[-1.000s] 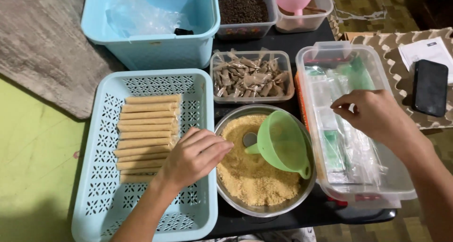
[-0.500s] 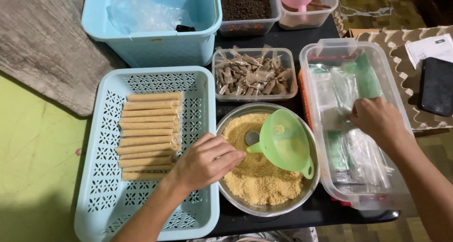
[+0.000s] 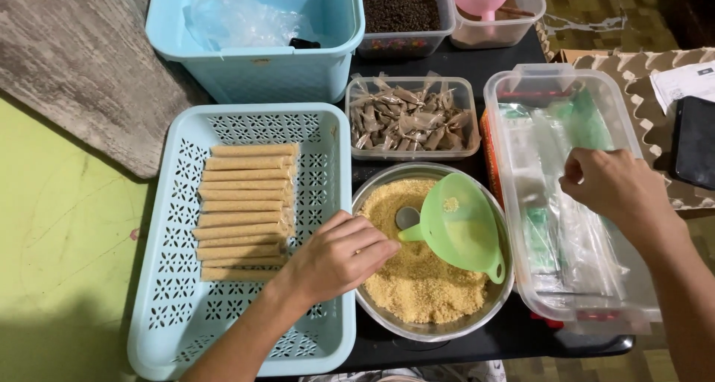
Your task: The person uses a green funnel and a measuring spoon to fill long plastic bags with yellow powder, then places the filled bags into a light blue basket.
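A black table (image 3: 477, 58) carries everything here. On its left side lies a pale blue lattice tray (image 3: 186, 315), and behind that stands a deeper blue bin (image 3: 261, 73). In the middle sits a metal bowl (image 3: 372, 307), with a clear tub (image 3: 410, 153) just behind it. A large clear box (image 3: 588, 315) lies to the right. Two more clear tubs, (image 3: 406, 45) and (image 3: 495, 33), stand along the far edge.
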